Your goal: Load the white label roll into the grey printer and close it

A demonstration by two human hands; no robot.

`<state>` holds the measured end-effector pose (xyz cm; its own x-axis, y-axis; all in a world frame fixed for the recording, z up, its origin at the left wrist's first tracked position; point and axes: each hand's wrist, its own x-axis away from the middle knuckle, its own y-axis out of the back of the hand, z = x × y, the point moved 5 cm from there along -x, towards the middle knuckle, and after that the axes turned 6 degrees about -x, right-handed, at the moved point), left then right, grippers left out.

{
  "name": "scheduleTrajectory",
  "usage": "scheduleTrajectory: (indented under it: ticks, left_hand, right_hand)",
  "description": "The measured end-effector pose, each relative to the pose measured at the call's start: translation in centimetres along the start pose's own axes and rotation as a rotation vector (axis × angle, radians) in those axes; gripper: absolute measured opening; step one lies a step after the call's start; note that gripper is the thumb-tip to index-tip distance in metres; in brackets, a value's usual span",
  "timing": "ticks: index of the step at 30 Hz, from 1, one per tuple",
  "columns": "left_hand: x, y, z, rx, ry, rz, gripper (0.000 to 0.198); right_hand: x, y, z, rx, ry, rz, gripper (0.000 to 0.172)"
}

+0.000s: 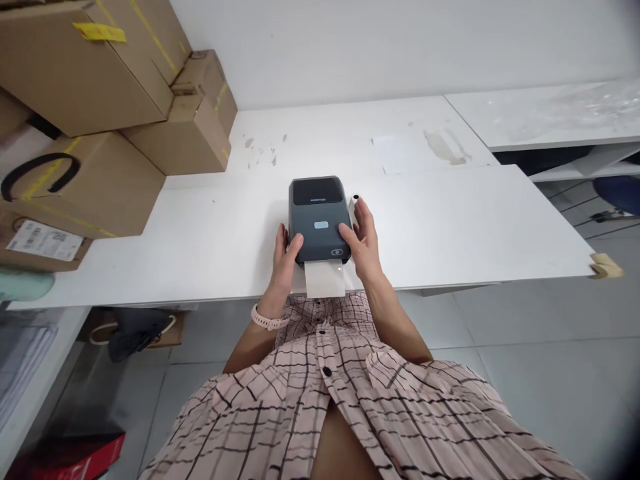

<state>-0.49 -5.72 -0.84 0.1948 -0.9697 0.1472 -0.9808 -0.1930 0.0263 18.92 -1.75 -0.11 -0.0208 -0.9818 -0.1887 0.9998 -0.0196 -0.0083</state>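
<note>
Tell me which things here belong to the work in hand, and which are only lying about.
In hand:
label printer, held at its sides by the left hand and right hand
white paper strip coming out of its front

Lying about:
cardboard boxes, stacked at the left
small white roll just behind the right hand
dark bag under the table
red box, bottom left

We clasp dark label printer on white table: left hand, right hand flank it; label protrudes.
</note>
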Motion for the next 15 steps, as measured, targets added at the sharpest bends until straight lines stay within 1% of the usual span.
scheduleTrajectory:
  ticks: [2, 4, 6, 8, 11, 15]
  left_hand:
    - [0.2, -0.2, 0.3, 0.032, 0.026, 0.031, 0.088]
    - [0.4, -0.3, 0.1, 0.046, 0.014, 0.073, 0.083]
    - [0.6, -0.4, -0.3, 0.041, -0.028, 0.114, 0.075]
    - [0.8, -0.5, -0.6, 0.031, -0.062, 0.128, 0.071]
    - [0.8, -0.6, -0.1, 0.020, -0.083, 0.067, 0.071]
    - [0.9, -0.7, 0.9, -0.012, -0.117, -0.027, 0.070]
  right_hand:
    - [0.3, -0.1, -1.2, -0.085, -0.109, 0.020, 0.094]
    - [0.6, -0.2, -2.1, -0.182, -0.205, 0.036, 0.100]
    - [0.9, -0.2, -2.5, -0.243, -0.255, 0.035, 0.103]
    - [1.0, -0.2, -2.5, -0.244, -0.259, 0.056, 0.104]
    - [1.2, -0.2, -2.4, -0.204, -0.254, 0.091, 0.102]
    - [1.5, -0.2, -2.4, -0.167, -0.231, 0.063, 0.098]
